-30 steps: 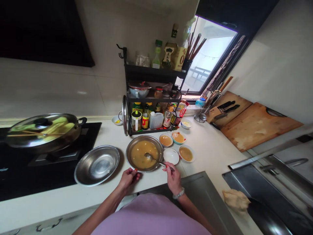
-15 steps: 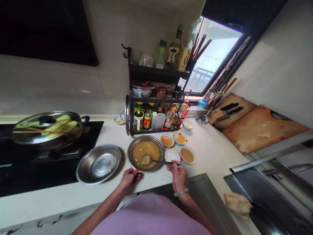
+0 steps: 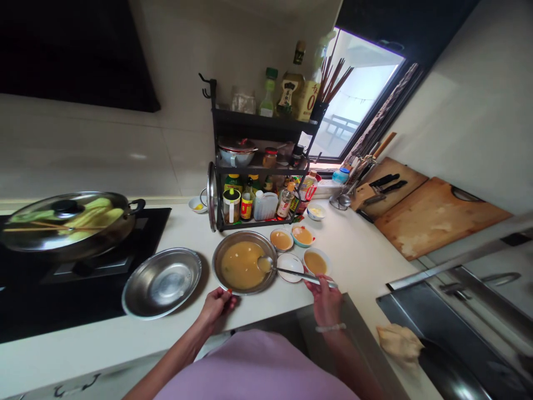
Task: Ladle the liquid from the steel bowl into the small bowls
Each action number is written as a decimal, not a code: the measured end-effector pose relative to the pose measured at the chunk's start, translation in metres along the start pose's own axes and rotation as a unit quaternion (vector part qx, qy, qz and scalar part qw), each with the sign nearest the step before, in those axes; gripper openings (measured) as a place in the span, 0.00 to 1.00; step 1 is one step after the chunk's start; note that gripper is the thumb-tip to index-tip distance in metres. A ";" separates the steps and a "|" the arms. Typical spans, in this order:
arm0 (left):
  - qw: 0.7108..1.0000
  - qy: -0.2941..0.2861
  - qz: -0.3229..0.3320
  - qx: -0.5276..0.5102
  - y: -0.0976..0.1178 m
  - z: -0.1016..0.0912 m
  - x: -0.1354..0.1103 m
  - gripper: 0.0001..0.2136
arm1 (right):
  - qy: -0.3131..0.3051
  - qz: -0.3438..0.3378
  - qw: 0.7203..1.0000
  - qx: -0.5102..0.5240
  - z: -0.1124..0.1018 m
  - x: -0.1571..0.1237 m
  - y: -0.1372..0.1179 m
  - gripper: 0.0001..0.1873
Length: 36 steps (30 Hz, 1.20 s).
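Observation:
A steel bowl of yellow-brown liquid (image 3: 244,266) sits on the white counter in front of me. My left hand (image 3: 216,304) grips its near rim. My right hand (image 3: 325,299) is closed on the handle of a metal ladle (image 3: 291,270). The ladle's scoop hangs over the bowl's right rim, full of liquid. Just right of the bowl stands an empty white small bowl (image 3: 290,266), with three small bowls of the same liquid (image 3: 316,261) around it.
An empty steel basin (image 3: 161,282) lies left of the bowl. A lidded wok with greens (image 3: 66,222) sits on the black hob. A black rack of bottles (image 3: 258,166) stands behind. Wooden cutting boards (image 3: 433,214) and a sink (image 3: 458,333) are to the right.
My right hand has drawn back to the right, lifting the ladle's scoop from the middle of the liquid to the bowl's right rim. The left hand has stayed on the rim.

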State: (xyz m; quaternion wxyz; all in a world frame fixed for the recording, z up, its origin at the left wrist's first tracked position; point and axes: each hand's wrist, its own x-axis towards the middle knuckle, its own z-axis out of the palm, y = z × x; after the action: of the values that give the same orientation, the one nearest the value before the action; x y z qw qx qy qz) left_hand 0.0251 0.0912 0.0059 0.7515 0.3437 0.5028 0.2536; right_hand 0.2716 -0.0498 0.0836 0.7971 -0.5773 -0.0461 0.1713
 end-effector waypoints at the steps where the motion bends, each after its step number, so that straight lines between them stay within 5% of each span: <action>1: 1.000 -0.002 0.000 -0.001 0.000 0.000 0.001 0.13 | 0.011 -0.001 1.000 0.000 -0.006 0.004 -0.006 0.16; 7: 1.000 -0.003 -0.002 -0.012 -0.002 -0.002 0.002 0.14 | 0.111 -0.040 0.993 -0.007 -0.048 0.036 -0.043 0.16; 12: 1.000 0.000 -0.009 -0.008 0.001 -0.001 0.000 0.12 | 0.162 -0.136 0.974 -0.075 -0.075 0.055 -0.056 0.18; 18: 1.000 -0.002 -0.008 -0.009 0.004 0.000 -0.003 0.12 | 0.036 -0.249 0.913 -0.320 -0.083 0.040 -0.051 0.23; 23: 1.000 0.005 -0.006 -0.008 0.003 0.001 -0.004 0.13 | -0.066 -0.307 0.884 -0.346 -0.079 0.023 -0.048 0.21; 29: 1.000 0.006 -0.003 0.001 0.003 0.001 -0.003 0.14 | -0.036 -0.282 0.915 -0.285 -0.052 0.007 -0.043 0.20; 36: 1.000 0.003 0.002 0.006 0.001 0.000 -0.001 0.14 | -0.186 -0.222 0.927 -0.239 -0.002 -0.024 0.008 0.17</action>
State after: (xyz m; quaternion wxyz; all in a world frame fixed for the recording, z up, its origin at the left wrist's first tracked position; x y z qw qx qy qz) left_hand 0.0246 0.0910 0.0074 0.7475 0.3480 0.5062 0.2530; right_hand 0.2479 -0.0577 0.0788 0.6300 -0.6839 -0.3596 0.0784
